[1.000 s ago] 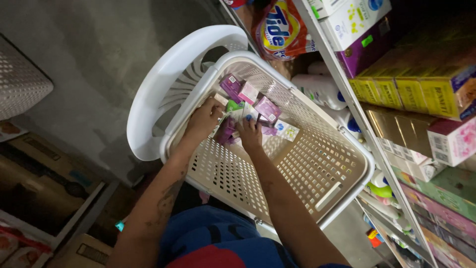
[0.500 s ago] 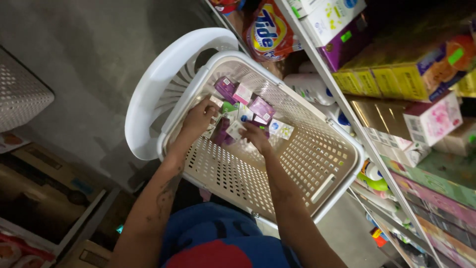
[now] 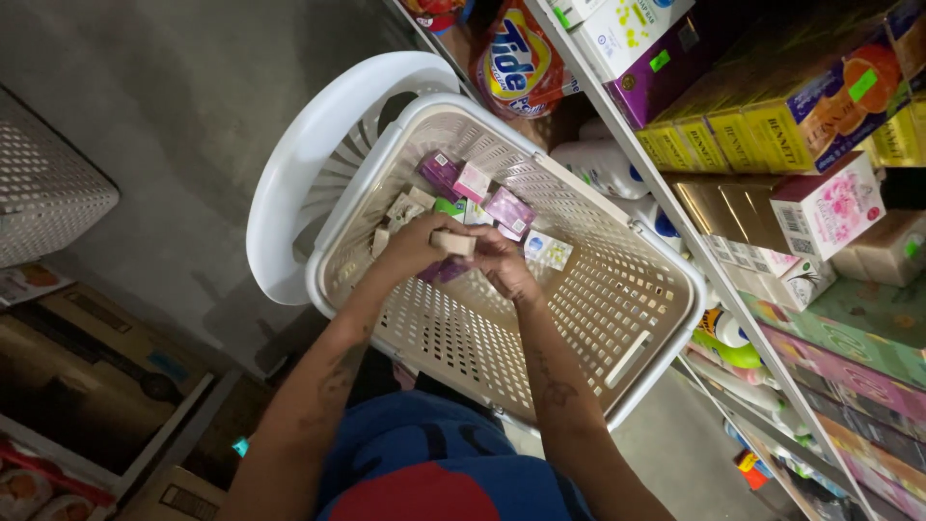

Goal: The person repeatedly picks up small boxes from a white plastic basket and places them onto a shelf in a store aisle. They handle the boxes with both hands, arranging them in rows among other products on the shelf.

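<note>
A beige perforated plastic basket (image 3: 637, 357) rests on a white plastic chair (image 3: 309, 154) in front of me. Several small boxes lie at its far end, among them a purple box (image 3: 508, 209), a pink box (image 3: 472, 181) and a white and blue box (image 3: 547, 251). My left hand (image 3: 410, 249) and my right hand (image 3: 502, 262) meet inside the basket. Between them they hold a small beige box (image 3: 453, 242). Another purple box (image 3: 442, 272) shows just under my hands.
Shop shelves (image 3: 675, 207) run along the right, packed with yellow boxes (image 3: 762, 116), a pink and white box (image 3: 825, 207), white bottles (image 3: 603, 164) and an orange detergent bag (image 3: 516, 58). Another perforated basket (image 3: 43, 193) sits at the left; cardboard cartons (image 3: 96, 367) stand on the floor.
Both hands have drawn together in the basket and lifted the small beige box off the pile. The view has shifted slightly.
</note>
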